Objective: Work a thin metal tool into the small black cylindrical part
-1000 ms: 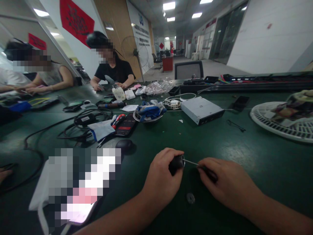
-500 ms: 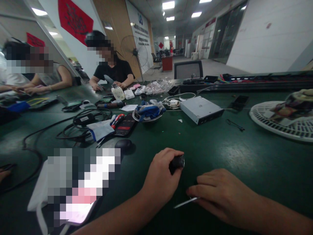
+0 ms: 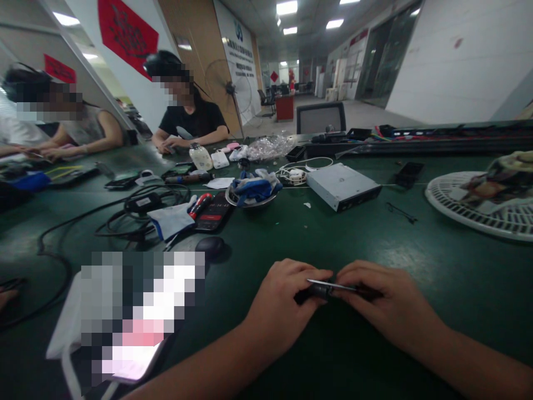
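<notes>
Near the front centre of the green table, my left hand is closed round a short black cylinder. My right hand is closed on a thin metal tool, whose pointed end reaches left across the top of the cylinder. The fingertips of both hands are close together at the cylinder's right end. Part of the tool is hidden in my right fingers, so its handle is hard to make out.
Left lie a bright-screened phone, a black mouse, a dark phone and cables. Ahead are a bowl with blue-white gloves and a grey metal box. A white basket stands right. Two people sit at the far left.
My right hand has moved up and left to meet my left hand, bringing the metal tool over the black cylinder. The cylinder has shifted slightly right and down.
</notes>
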Tool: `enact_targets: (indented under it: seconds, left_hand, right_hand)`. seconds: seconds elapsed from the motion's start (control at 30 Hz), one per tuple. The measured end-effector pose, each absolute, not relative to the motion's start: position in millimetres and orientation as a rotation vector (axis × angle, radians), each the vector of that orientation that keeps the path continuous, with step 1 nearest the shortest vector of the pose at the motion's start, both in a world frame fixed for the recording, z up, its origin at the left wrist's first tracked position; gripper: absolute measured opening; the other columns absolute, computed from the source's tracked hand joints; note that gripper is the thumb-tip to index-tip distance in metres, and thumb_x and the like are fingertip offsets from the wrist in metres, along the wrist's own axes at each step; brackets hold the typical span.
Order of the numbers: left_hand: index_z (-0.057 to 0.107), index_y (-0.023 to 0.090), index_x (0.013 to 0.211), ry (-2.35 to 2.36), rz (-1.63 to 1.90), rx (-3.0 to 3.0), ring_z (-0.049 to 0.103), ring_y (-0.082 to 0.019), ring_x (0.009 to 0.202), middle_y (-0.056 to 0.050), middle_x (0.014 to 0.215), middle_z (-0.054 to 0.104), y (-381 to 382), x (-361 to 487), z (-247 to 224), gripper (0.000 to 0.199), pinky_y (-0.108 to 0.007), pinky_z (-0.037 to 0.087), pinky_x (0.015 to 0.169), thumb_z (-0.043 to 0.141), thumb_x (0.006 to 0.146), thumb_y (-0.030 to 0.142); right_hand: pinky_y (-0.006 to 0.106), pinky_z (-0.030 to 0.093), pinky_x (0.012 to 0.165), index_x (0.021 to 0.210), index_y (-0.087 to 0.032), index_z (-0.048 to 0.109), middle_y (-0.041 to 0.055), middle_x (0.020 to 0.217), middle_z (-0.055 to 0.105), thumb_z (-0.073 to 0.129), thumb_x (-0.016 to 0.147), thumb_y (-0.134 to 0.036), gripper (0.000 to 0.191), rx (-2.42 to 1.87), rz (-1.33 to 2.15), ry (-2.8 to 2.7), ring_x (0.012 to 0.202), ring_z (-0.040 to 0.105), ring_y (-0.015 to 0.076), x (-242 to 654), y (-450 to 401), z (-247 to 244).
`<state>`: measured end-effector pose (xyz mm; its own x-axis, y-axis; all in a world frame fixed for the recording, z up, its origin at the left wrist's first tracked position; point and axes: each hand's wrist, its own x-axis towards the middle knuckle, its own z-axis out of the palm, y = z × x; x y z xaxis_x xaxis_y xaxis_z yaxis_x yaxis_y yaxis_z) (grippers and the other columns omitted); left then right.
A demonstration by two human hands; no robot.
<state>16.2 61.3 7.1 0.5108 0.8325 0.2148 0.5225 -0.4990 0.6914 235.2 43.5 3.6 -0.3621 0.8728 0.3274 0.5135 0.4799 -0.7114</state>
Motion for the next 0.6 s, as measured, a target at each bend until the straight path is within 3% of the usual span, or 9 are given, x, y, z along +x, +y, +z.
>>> enact_targets:
  seconds: [0.17, 0.33, 0.6]
  left_hand:
    - [0.07, 0.034, 0.117, 0.977, 0.657, 2.312, 0.062, -0.02, 0.104, 0.002, 0.114, 0.072, 61.5, 14.5, 4.5, 0.041, -0.039, 0.043, 0.091, 0.078, 0.081, 0.018]
    - [0.069, 0.03, 0.114, 0.917, 0.575, 2.389, 0.061, -0.019, 0.102, 0.002, 0.113, 0.071, 60.5, 14.9, 8.5, 0.028, -0.037, 0.041, 0.089, 0.07, 0.088, 0.02]
    - [0.057, 0.022, 0.124, 0.805, 0.509, 2.379, 0.06, -0.02, 0.107, -0.003, 0.121, 0.068, 54.3, 17.9, 20.2, 0.028, -0.037, 0.041, 0.094, 0.06, 0.097, 0.026]
  right_hand:
    - [0.024, 0.049, 0.061, 0.087, -0.024, 0.071, 0.0002, 0.083, 0.068, 0.067, 0.089, -0.022, 0.005, -1.176, 0.679, -2.048, 0.071, 0.063, 0.0126, 234.9, 43.8, 3.1]
    - [0.024, 0.042, 0.052, 0.083, -0.022, 0.061, -0.003, 0.069, 0.06, 0.066, 0.087, -0.021, 0.006, -1.258, 0.892, -2.078, 0.057, 0.055, 0.0109, 236.5, 43.8, 2.6]
    - [0.026, 0.043, 0.055, 0.098, -0.023, 0.047, -0.0002, 0.081, 0.06, 0.055, 0.089, -0.015, 0.015, -1.064, 1.07, -2.084, 0.066, 0.056, 0.0131, 239.8, 35.4, 5.5]
